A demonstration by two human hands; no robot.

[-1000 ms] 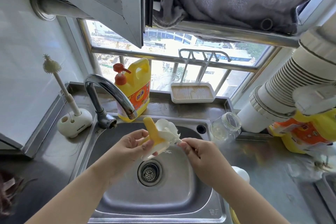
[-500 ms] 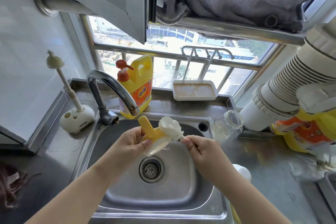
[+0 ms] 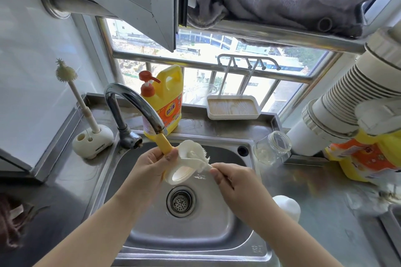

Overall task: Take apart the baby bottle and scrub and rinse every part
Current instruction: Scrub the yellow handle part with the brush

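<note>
**Brush works the collar ring over the sink**

At the centre of the frame the left hand [image 3: 149,166] pinches a white collar ring with yellow handles [image 3: 181,171] between thumb and curled fingers, one yellow handle sticking up toward the tap spout [image 3: 138,104]. The right hand [image 3: 235,176] is curled round the thin stem of a white brush [image 3: 195,154], whose head lies against the upper edge of the ring; whether the bristles reach inside the ring is hard to tell from this angle.

Compared with a second ago, the ring has tipped so that its open mouth faces the camera more fully, and the brush head has slid from the ring's front to its top rim. That reads as scrubbing in progress, the part being turned to bring a fresh stretch under the brush.

No water runs from the spout, so rinsing of this piece probably lies ahead. The glass bottle body [image 3: 271,147] lies on its side on the counter right of the sink [image 3: 217,234], and a white rounded piece [image 3: 287,206] sits at the basin's right edge, partly hidden by the forearm.
</note>
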